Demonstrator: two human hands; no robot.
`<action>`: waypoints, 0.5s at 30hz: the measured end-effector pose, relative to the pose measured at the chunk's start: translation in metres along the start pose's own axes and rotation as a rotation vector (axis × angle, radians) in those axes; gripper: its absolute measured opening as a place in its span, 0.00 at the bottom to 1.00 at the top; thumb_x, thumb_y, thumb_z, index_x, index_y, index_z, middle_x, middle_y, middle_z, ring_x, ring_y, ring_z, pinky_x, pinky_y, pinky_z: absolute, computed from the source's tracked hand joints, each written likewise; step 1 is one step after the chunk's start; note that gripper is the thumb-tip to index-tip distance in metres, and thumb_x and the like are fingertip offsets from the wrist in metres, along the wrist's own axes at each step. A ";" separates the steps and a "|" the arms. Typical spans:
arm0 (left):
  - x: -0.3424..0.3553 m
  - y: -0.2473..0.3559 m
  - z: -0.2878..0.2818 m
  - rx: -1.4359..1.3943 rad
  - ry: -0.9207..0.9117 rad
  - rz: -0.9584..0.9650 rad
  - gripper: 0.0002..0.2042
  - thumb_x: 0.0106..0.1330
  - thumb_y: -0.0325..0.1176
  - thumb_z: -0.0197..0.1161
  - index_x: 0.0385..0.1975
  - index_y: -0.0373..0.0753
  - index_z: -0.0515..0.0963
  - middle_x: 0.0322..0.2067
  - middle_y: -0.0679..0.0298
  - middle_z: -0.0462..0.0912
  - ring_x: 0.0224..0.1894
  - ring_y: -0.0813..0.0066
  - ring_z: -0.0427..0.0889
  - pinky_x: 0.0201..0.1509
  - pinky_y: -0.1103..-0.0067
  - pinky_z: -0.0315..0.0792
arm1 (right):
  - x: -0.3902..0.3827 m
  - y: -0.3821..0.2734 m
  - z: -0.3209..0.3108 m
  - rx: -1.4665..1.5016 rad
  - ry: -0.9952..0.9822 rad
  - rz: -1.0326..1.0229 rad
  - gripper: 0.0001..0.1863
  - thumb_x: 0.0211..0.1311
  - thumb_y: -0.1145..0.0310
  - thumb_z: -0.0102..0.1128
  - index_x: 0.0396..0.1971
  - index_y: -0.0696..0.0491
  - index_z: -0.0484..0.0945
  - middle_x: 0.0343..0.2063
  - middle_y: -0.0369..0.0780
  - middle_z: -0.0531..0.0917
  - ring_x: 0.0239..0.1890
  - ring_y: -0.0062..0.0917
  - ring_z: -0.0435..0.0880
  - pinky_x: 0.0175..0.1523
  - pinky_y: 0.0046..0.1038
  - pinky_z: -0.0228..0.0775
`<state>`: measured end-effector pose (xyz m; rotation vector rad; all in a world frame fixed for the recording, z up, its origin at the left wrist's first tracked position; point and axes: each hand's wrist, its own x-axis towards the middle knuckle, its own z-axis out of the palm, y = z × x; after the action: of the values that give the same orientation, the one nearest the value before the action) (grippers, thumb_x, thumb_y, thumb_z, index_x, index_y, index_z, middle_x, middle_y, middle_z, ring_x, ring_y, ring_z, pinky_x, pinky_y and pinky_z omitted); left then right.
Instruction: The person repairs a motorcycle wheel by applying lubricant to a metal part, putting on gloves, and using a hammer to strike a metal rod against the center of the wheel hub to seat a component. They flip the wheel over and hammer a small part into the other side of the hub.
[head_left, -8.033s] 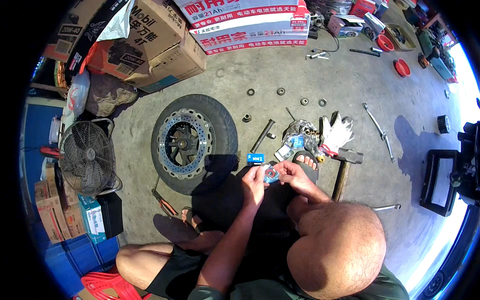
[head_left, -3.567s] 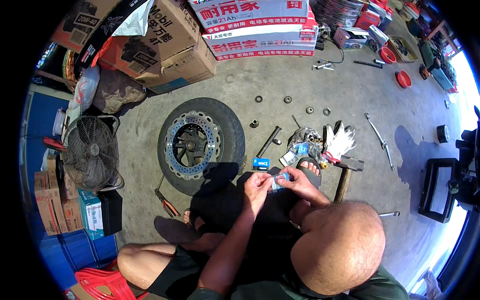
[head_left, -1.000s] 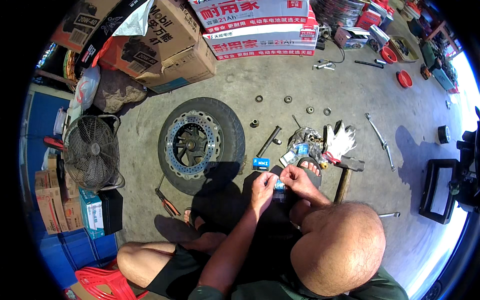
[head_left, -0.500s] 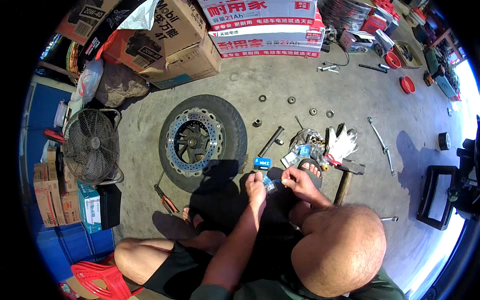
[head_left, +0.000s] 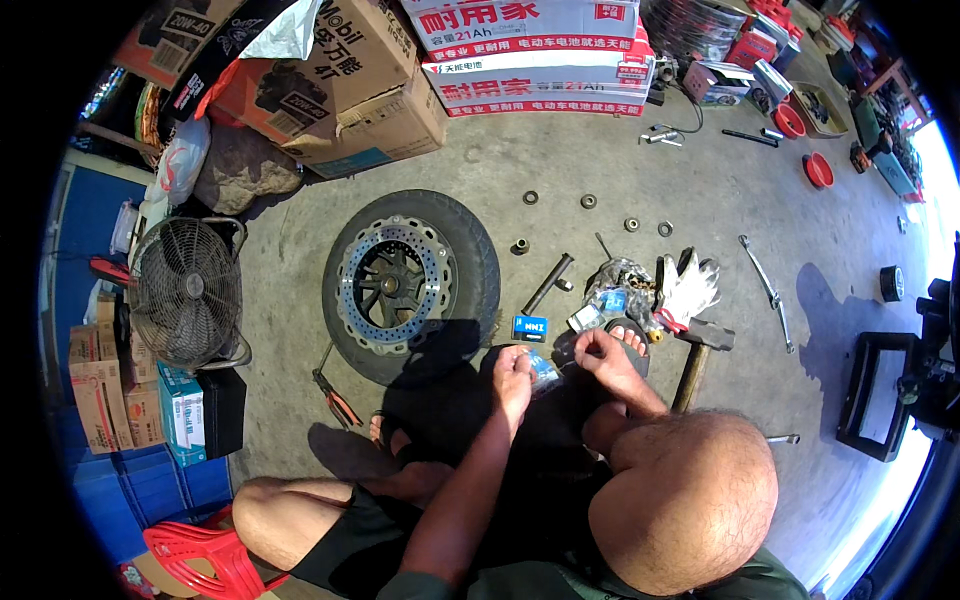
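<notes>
In front of my knees, my left hand is closed on a small clear plastic packet with blue on it. To its right, my right hand is closed in a pinch, its fingertips a little apart from the packet. What those fingers hold, if anything, is too small to make out. A small blue box sits on the floor just beyond the packet. Left of my hands lies a wheel with its tyre, a perforated brake disc facing up.
Beyond my hands are a metal tube, several bearings and rings, and white gloves. A hammer lies by my right foot, a long wrench farther right. Pliers rest near my left foot; a fan stands at left.
My right hand has drawn slightly away from the packet, and the blue bit seen at its fingertips no longer shows. My left hand keeps the packet. The whole view has shifted slightly.
</notes>
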<state>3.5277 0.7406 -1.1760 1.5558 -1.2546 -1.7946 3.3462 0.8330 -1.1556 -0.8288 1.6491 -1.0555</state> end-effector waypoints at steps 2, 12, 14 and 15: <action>-0.004 -0.001 0.001 0.060 -0.121 0.030 0.12 0.68 0.27 0.54 0.49 0.35 0.73 0.37 0.62 0.79 0.34 0.77 0.77 0.39 0.79 0.72 | 0.008 -0.011 0.005 0.197 0.009 0.030 0.12 0.65 0.64 0.61 0.41 0.56 0.78 0.32 0.37 0.81 0.38 0.22 0.78 0.47 0.25 0.70; -0.029 0.001 -0.001 -0.063 -0.405 -0.171 0.19 0.65 0.22 0.61 0.57 0.34 0.70 0.48 0.60 0.80 0.46 0.72 0.81 0.51 0.76 0.77 | 0.012 -0.002 0.008 0.051 -0.155 -0.007 0.06 0.66 0.70 0.58 0.35 0.58 0.78 0.27 0.35 0.79 0.32 0.20 0.76 0.39 0.25 0.70; -0.036 0.006 -0.003 -0.182 -0.429 -0.394 0.19 0.65 0.22 0.61 0.57 0.34 0.71 0.47 0.60 0.81 0.46 0.71 0.82 0.50 0.76 0.78 | 0.012 -0.001 0.008 0.098 -0.184 0.079 0.08 0.67 0.68 0.58 0.35 0.58 0.78 0.28 0.38 0.82 0.34 0.22 0.79 0.43 0.26 0.71; -0.039 0.002 -0.004 -0.225 -0.440 -0.326 0.20 0.65 0.23 0.61 0.57 0.35 0.71 0.47 0.60 0.81 0.47 0.70 0.82 0.51 0.75 0.79 | 0.011 0.000 0.008 0.038 -0.160 0.062 0.09 0.67 0.66 0.59 0.36 0.58 0.78 0.28 0.36 0.80 0.33 0.21 0.77 0.41 0.25 0.70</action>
<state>3.5413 0.7699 -1.1532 1.3395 -0.9634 -2.4938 3.3510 0.8212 -1.1607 -0.8107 1.5063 -0.9506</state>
